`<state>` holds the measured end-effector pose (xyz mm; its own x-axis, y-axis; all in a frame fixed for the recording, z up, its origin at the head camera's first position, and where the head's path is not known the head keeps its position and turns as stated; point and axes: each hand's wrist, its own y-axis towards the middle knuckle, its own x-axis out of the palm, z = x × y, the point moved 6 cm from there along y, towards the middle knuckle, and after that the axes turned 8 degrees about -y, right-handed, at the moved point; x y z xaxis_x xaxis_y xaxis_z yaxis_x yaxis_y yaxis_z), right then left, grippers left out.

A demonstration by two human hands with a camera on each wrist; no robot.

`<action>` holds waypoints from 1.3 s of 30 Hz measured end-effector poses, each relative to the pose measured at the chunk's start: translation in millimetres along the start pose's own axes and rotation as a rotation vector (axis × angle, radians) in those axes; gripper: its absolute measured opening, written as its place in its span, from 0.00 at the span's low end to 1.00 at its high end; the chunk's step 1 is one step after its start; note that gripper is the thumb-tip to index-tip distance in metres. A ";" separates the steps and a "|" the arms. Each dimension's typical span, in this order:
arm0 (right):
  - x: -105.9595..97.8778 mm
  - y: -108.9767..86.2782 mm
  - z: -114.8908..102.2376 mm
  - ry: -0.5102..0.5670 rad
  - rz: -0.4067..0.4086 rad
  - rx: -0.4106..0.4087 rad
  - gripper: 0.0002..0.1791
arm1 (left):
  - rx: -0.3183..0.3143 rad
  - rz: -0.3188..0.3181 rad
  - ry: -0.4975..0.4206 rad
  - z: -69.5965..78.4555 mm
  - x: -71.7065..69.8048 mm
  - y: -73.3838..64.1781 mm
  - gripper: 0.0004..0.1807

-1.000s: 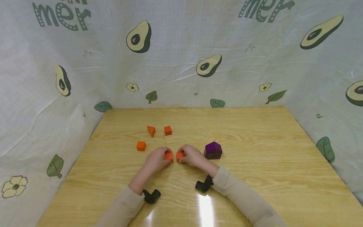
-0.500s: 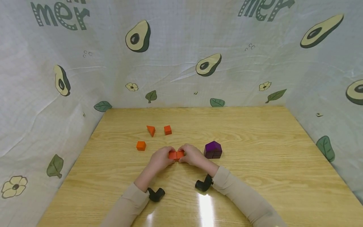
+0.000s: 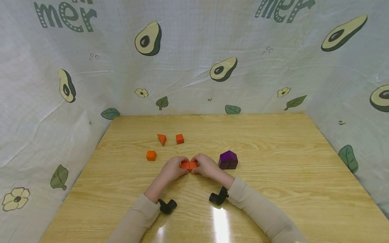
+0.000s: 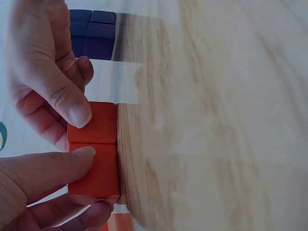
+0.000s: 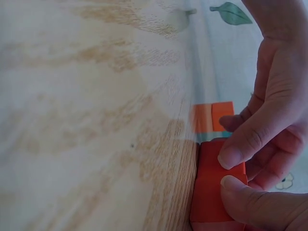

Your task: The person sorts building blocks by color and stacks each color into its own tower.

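Two red cubes stand side by side on the wooden table, their faces touching. My left hand (image 3: 174, 168) pinches the left red cube (image 3: 185, 165) between thumb and fingers. The right red cube (image 3: 193, 165) is pinched the same way by my right hand (image 3: 205, 166). Seen from the left wrist, the left hand's thumb lies on the near face of its cube (image 4: 96, 171), and the other cube (image 4: 101, 122) adjoins it. In the right wrist view both thumbs press the front faces of the cubes (image 5: 209, 197).
A purple block house (image 3: 228, 160) stands just right of my right hand. Beyond my left hand lie an orange cube (image 3: 151, 155), an orange-red triangular block (image 3: 162, 139) and a small red cube (image 3: 180, 138). Patterned cloth (image 3: 188, 50) borders the table (image 3: 273, 145) behind and at both sides.
My left hand has moved right with its red cube, and the gap between the two cubes has closed. The right hand has stayed almost still. Little differs over the last half second.
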<state>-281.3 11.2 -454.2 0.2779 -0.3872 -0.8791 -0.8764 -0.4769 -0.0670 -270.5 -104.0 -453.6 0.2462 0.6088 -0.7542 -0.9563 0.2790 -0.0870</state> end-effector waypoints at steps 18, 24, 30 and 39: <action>-0.9 -2.0 -0.6 -0.015 0.004 0.004 0.19 | 0.021 -0.011 -0.038 -0.3 2.7 2.5 0.14; -1.1 -2.4 -0.8 -0.013 0.005 0.009 0.20 | 0.019 -0.016 -0.034 -0.3 2.5 2.3 0.15; -0.1 -1.8 -1.1 -0.043 0.012 0.003 0.20 | 0.015 -0.006 -0.055 0.1 -1.2 -5.1 0.23; -0.6 -2.5 -0.9 -0.034 0.010 0.010 0.22 | -0.076 0.066 -0.013 -18.1 -46.1 -23.4 0.30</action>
<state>-278.9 12.0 -453.0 0.2559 -0.3647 -0.8953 -0.8828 -0.4656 -0.0626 -262.4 -152.0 -428.6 0.1841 0.6334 -0.7516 -0.9796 0.1809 -0.0874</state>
